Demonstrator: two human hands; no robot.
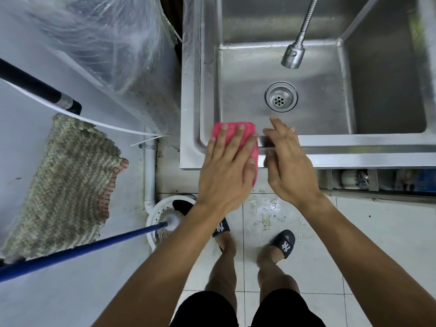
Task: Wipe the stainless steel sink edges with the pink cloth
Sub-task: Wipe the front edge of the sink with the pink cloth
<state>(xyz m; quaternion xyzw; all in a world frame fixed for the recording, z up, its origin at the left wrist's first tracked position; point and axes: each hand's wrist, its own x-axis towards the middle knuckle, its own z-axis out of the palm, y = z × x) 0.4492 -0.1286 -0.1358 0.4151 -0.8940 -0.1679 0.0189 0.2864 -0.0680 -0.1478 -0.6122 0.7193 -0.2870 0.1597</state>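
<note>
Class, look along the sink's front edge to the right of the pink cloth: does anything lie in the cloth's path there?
Yes. The right hand rests on the front edge of the sink, directly right of the pink cloth, which the left hand presses flat near the front left corner. Beyond that hand, the edge looks bare.

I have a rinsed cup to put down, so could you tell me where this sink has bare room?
The basin floor is bare around the round steel drain, below the hanging faucet head. The front rim right of the right hand is bare. The front left corner is crowded: the left hand presses the pink cloth there.
</note>
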